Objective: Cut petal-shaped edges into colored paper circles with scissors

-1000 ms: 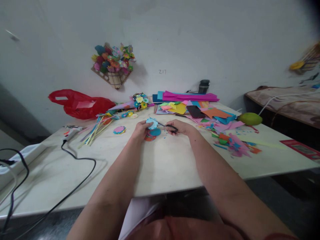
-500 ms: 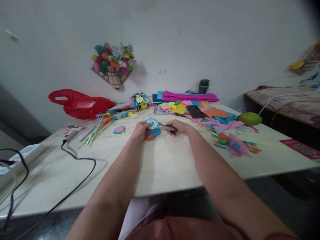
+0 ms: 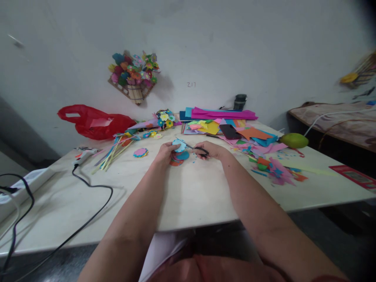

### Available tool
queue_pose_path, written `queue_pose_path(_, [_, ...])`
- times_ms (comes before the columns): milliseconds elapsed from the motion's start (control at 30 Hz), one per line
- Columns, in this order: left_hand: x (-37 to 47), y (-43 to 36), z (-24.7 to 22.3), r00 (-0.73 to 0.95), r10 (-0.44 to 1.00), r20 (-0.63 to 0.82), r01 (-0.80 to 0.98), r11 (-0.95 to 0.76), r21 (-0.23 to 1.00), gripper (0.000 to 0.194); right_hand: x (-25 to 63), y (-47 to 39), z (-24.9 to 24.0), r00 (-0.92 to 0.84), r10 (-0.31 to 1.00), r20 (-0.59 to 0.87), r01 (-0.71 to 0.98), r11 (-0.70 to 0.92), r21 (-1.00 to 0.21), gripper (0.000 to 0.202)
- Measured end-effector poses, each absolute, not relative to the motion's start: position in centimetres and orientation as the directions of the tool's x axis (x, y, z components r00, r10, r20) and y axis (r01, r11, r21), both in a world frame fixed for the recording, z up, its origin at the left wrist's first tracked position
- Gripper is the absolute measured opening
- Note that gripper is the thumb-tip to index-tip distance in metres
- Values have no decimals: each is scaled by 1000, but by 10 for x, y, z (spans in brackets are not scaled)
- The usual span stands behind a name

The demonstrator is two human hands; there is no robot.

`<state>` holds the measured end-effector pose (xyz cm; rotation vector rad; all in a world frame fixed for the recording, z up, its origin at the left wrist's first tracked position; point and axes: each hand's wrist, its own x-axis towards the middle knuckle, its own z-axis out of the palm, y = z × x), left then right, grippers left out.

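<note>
Pinched in my left hand (image 3: pixel 166 152) is a light blue paper flower (image 3: pixel 179 145) with a scalloped edge. My right hand (image 3: pixel 212 150) is closed on the black handles of a pair of scissors (image 3: pixel 202 150), whose blades reach left to the flower's edge. Beneath the flower lie a darker blue paper disc (image 3: pixel 183 156) and an orange one (image 3: pixel 176 162), partly covered. Tiny blue clippings dot the table below the scissors. To the left of my left hand sits a small stack of scalloped paper pieces (image 3: pixel 140 152), pink on top.
A glue gun (image 3: pixel 85 156) with a black cord and a power strip (image 3: pixel 26 190) are on the left, near a red plastic bag (image 3: pixel 96 122). Paper scraps (image 3: pixel 279 170), a phone (image 3: pixel 230 131) and a green mango-like fruit (image 3: pixel 294 140) lie right. Folded paper sheets (image 3: pixel 223 113) rest against the wall.
Both hands keep nearly the same place and grip on the paper flower and scissors. The whole view has shifted very slightly.
</note>
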<state>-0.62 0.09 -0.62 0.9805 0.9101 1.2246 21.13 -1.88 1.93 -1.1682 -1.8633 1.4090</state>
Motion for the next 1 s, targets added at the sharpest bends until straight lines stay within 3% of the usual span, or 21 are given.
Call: queue_pose_path(1000, [-4,2,-6,99,994,-46,-343,78,936,17,210,-16,15,-483,872,-83,290,70,-954,14])
